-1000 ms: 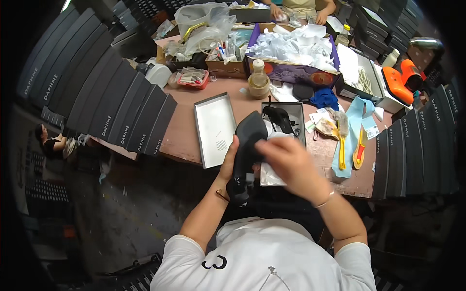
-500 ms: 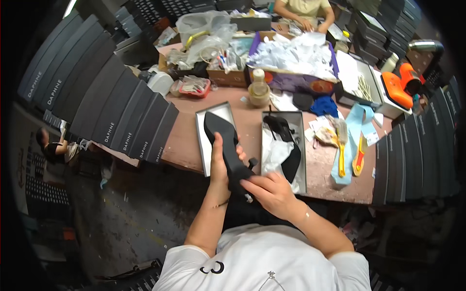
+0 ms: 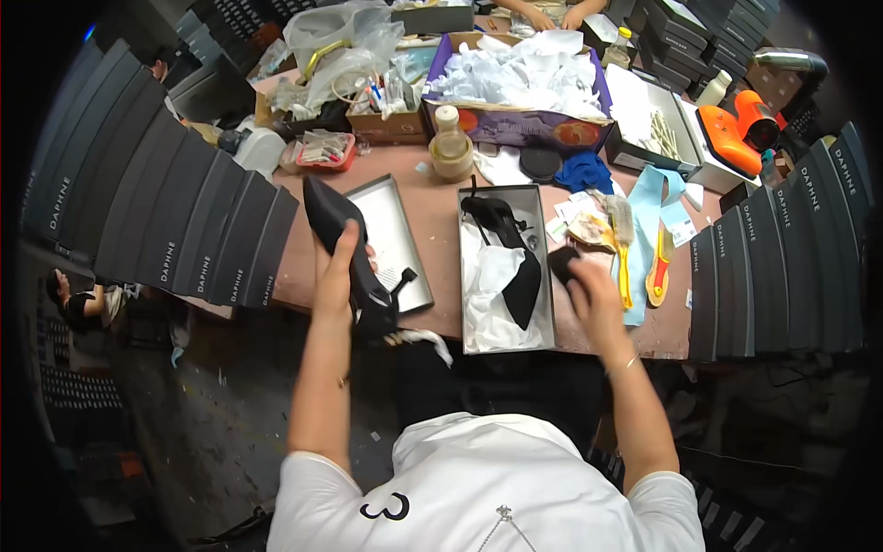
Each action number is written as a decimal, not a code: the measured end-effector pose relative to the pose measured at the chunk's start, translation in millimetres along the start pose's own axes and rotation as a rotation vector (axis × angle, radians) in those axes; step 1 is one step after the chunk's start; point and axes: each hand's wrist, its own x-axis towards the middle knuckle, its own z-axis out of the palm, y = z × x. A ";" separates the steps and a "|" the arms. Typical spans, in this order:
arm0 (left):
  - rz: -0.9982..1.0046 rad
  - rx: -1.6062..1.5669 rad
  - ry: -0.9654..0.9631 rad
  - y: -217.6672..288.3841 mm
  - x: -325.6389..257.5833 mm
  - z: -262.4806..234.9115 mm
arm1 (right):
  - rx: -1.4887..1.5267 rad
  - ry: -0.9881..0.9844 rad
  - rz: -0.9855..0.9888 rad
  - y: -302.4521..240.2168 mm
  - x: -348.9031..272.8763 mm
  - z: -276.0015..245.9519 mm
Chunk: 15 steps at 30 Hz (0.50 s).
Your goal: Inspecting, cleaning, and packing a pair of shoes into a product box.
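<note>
My left hand [image 3: 340, 281] is wrapped round a black pointed high-heeled shoe [image 3: 329, 213], held tilted above the table's front edge, toe pointing away from me. Its thin strap and heel stick out near my wrist. A strip of white tissue [image 3: 428, 340] dangles at the shoe's near end. To the right, my right hand [image 3: 598, 299] pinches a small dark pad-like piece [image 3: 563, 264], slightly blurred. Between my hands stands an open grey shoe box [image 3: 549, 308] with the matching black shoe [image 3: 524, 293] and white tissue paper. A white-lined box lid [image 3: 391, 221] lies beneath the held shoe.
Stacks of dark shoe boxes flank the table on the left [image 3: 184, 221] and right [image 3: 782, 258]. Behind are a glue bottle [image 3: 452, 152], a purple carton [image 3: 515, 129] of tissue, and an orange tool [image 3: 731, 138]. Yellow-handled brushes [image 3: 624, 276] lie right. Another person's hands [image 3: 556, 17] show opposite.
My left hand has moved left with the shoe. My right hand has left the shoe's near end and moved right, the dark piece now showing in its fingers. The view has shifted slightly.
</note>
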 end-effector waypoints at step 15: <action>0.042 0.180 0.145 -106.3 10.7 -59.0 | -0.159 -0.328 0.097 24.9 103.5 118.8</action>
